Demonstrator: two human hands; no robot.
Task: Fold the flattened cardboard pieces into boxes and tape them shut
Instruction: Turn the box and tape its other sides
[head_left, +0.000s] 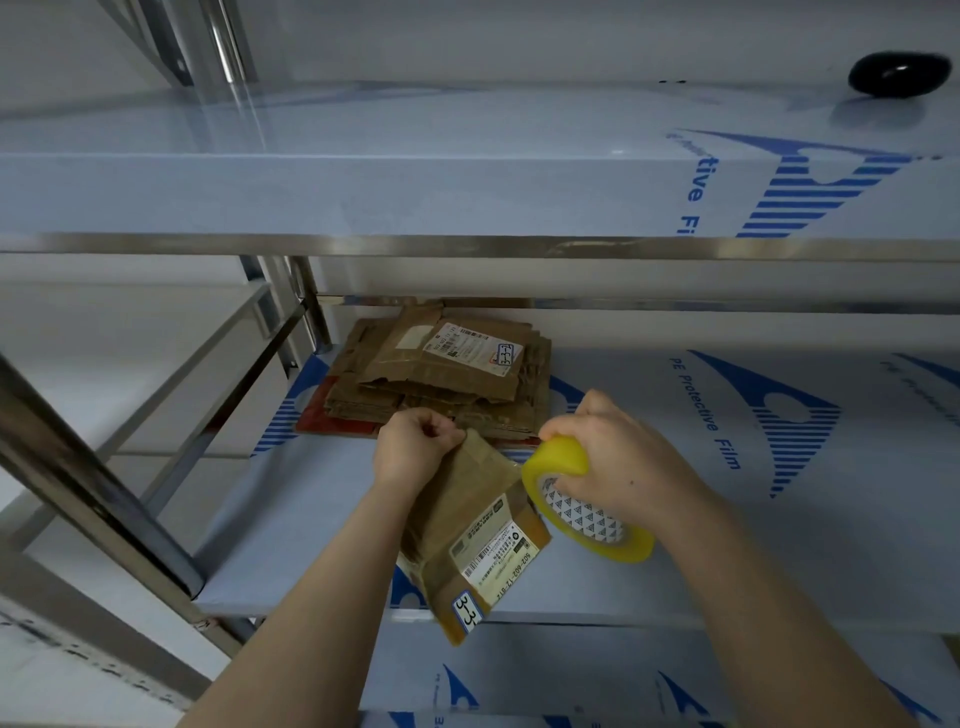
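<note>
A small brown cardboard box (467, 530) with a white shipping label and a blue-edged "3-3" sticker is tilted over the front of the middle shelf. My left hand (415, 447) grips its upper far corner with curled fingers. My right hand (608, 452) holds a yellow roll of clear tape (582, 509) against the box's right side; a strip of tape seems to run from the roll onto the box. Behind them lies a stack of flattened cardboard pieces (441, 374), the top one labelled.
The work sits on a steel shelf (779, 519) covered in blue-printed protective film. Another shelf (467, 197) hangs just above, with a black rounded object (901, 73) at its far right. Steel uprights (93, 493) stand to the left.
</note>
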